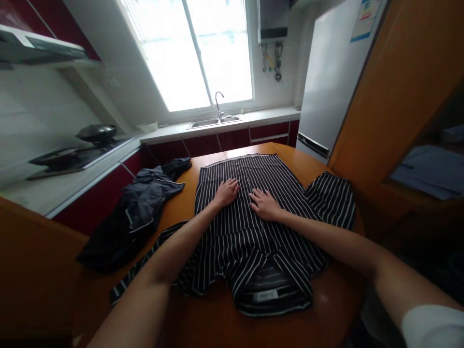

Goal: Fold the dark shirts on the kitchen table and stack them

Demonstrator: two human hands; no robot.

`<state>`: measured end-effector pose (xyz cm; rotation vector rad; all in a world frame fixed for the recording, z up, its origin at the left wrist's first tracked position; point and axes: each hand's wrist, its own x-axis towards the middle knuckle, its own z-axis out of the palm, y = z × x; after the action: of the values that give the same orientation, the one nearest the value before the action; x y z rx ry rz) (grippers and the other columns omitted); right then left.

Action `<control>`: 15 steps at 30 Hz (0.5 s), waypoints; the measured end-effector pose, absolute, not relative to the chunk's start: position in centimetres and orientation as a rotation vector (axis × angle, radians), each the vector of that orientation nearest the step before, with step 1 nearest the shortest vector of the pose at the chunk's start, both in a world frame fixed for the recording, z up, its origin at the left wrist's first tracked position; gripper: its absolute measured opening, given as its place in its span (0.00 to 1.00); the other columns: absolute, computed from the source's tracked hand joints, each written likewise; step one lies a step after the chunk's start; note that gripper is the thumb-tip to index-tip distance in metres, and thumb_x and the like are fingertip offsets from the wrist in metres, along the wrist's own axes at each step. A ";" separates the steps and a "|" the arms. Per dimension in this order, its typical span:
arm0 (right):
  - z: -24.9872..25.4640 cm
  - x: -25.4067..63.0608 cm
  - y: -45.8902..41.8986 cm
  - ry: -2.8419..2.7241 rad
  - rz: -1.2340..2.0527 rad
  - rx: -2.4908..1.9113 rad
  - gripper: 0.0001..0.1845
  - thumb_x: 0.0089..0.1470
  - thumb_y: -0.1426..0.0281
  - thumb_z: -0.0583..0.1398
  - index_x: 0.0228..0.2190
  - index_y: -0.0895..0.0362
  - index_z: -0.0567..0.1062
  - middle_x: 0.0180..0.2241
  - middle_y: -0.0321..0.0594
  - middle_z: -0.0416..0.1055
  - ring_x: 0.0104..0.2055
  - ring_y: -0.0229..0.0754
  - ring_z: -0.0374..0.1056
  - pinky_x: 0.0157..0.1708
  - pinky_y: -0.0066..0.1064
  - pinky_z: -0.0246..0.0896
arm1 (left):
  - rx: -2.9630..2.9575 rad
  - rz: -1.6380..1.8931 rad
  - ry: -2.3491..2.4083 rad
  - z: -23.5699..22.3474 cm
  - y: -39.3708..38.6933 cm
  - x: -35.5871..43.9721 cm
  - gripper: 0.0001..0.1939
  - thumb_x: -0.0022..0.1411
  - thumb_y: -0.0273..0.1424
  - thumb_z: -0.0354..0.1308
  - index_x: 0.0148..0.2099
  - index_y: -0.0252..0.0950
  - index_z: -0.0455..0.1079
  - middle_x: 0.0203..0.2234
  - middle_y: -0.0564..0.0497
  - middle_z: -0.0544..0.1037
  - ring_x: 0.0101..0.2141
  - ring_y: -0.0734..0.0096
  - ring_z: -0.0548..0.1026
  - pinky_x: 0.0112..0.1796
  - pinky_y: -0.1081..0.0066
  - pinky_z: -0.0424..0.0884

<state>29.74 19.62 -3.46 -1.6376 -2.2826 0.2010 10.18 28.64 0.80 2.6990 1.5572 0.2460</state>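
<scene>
A black shirt with white stripes (239,246) lies spread out, front side up, with its collar toward me and its hem at the far side. Its sleeves reach out to the left and right. My left hand (227,191) rests flat on the shirt front, left of the button line. On the other side of the buttons, my right hand (265,205) lies flat on the cloth with its fingers apart. Neither hand grips anything. A pale label shows inside the collar.
Under the shirt is a round-edged wooden table (319,302). Dark grey clothes with white piping (148,195) are heaped at its left edge. Beyond stand a counter with a sink (205,123), a stove with pans (96,133) and a fridge (326,77). Papers (431,169) lie on a shelf at right.
</scene>
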 end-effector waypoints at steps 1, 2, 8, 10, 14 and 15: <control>-3.4 29.5 19.0 -2.290 0.196 -1.649 0.32 0.68 0.56 0.45 0.67 0.58 0.60 0.71 0.48 0.48 0.74 0.49 0.40 0.69 0.49 0.34 | 2.732 0.281 1.487 1.3 27.4 10.5 0.26 0.76 0.40 0.36 0.70 0.41 0.58 0.69 0.48 0.60 0.70 0.61 0.51 0.67 0.54 0.48; -3.3 29.5 18.7 -2.292 0.193 -1.667 0.32 0.68 0.57 0.45 0.67 0.58 0.60 0.71 0.48 0.48 0.74 0.49 0.40 0.69 0.48 0.34 | 2.760 0.309 1.403 1.8 25.9 10.7 0.27 0.76 0.41 0.37 0.71 0.39 0.56 0.69 0.48 0.59 0.70 0.61 0.51 0.67 0.55 0.47; -2.9 29.9 18.8 -2.314 0.167 -1.696 0.32 0.68 0.61 0.44 0.67 0.63 0.59 0.71 0.51 0.48 0.73 0.50 0.41 0.69 0.47 0.33 | 2.744 0.166 1.035 1.5 13.8 9.4 0.34 0.75 0.49 0.35 0.76 0.42 0.40 0.73 0.49 0.47 0.71 0.62 0.43 0.68 0.57 0.43; -3.1 29.9 18.8 -2.315 0.152 -1.696 0.32 0.68 0.61 0.44 0.67 0.63 0.60 0.71 0.52 0.49 0.73 0.50 0.41 0.69 0.46 0.33 | 2.729 0.077 1.006 0.6 10.5 8.2 0.34 0.75 0.50 0.36 0.76 0.44 0.38 0.73 0.51 0.44 0.72 0.61 0.40 0.69 0.55 0.41; -3.4 30.0 18.6 -2.316 0.146 -1.693 0.32 0.68 0.61 0.45 0.67 0.63 0.60 0.71 0.51 0.48 0.73 0.51 0.41 0.69 0.48 0.33 | 2.685 0.100 0.994 0.3 6.7 5.9 0.33 0.75 0.47 0.39 0.76 0.46 0.38 0.73 0.51 0.44 0.72 0.60 0.40 0.69 0.53 0.39; -3.4 30.0 18.6 -2.315 0.152 -1.689 0.32 0.68 0.61 0.45 0.66 0.63 0.60 0.71 0.51 0.48 0.73 0.52 0.41 0.69 0.48 0.34 | 2.650 0.134 0.967 0.7 6.1 5.4 0.32 0.76 0.46 0.38 0.76 0.46 0.39 0.73 0.51 0.45 0.71 0.61 0.41 0.69 0.53 0.40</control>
<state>30.04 18.58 -3.35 -1.6894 -2.3154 0.1521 5.37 6.12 0.74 2.6501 0.9667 0.1342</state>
